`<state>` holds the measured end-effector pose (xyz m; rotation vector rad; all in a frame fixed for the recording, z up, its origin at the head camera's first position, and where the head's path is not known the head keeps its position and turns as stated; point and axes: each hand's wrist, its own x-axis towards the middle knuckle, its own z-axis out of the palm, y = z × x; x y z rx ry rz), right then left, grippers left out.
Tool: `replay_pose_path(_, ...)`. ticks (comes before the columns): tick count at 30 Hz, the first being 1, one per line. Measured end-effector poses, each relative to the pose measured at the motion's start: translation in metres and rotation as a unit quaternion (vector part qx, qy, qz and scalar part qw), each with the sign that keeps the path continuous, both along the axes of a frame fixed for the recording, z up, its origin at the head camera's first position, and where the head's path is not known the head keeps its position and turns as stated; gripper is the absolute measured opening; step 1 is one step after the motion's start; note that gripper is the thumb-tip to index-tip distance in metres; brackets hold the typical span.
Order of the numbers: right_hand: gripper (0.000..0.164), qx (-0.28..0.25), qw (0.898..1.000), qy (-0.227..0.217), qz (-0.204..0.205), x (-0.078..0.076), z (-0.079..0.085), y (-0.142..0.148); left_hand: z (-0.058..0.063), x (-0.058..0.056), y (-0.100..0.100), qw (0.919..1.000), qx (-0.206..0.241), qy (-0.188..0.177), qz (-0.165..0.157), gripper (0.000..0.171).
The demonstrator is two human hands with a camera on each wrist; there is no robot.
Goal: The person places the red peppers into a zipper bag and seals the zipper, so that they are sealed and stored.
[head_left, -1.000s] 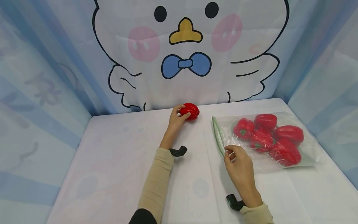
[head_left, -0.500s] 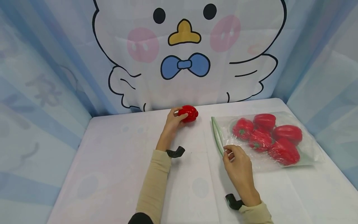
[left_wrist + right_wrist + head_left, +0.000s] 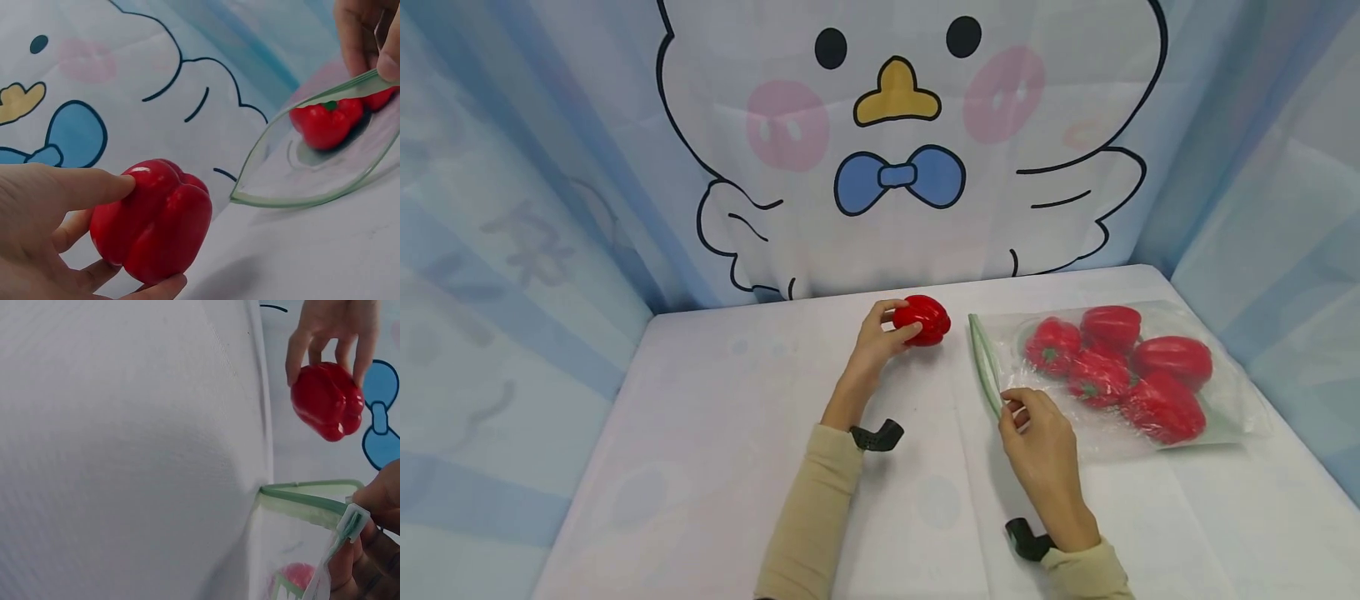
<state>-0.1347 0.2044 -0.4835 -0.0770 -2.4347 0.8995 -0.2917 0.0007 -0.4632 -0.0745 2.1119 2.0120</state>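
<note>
A glossy red bell pepper (image 3: 927, 321) is held by my left hand (image 3: 872, 343), thumb and fingers around its near end. In the left wrist view the pepper (image 3: 153, 222) appears lifted, with a shadow below right. My right hand (image 3: 1045, 454) pinches the green zip edge (image 3: 982, 363) of a clear zip bag (image 3: 1112, 433), beside a small white slider (image 3: 355, 522). The bag's mouth gapes towards the held pepper, seen in the left wrist view. Several red bell peppers (image 3: 1165, 408) lie inside the bag. The held pepper is left of the mouth, apart from it.
A white cloth-covered table (image 3: 715, 467) carries the bag on its right side. Behind it hangs a curtain (image 3: 895, 242) with a cartoon bird, and blue-white curtains (image 3: 497, 333) flank both sides. Black wrist mounts (image 3: 877, 436) sit on both wrists.
My left hand has brought the bell pepper slightly to the right and nearer to me, away from the table's back edge. My right hand stays at the bag's edge.
</note>
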Motion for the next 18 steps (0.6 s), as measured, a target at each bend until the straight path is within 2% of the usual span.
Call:
replay_pose_path(10,0.015,0.004,1.000,-0.005,-0.004,-0.001,0.000,0.000,-0.007,0.020,0.010,0.9972,0.002,0.022,-0.072,0.045)
replay_pose_path(18,0.016,0.000,1.000,-0.013,-0.006,0.001,0.000,0.000,-0.011,0.022,0.014,0.9909,-0.021,0.039,-0.127,0.041)
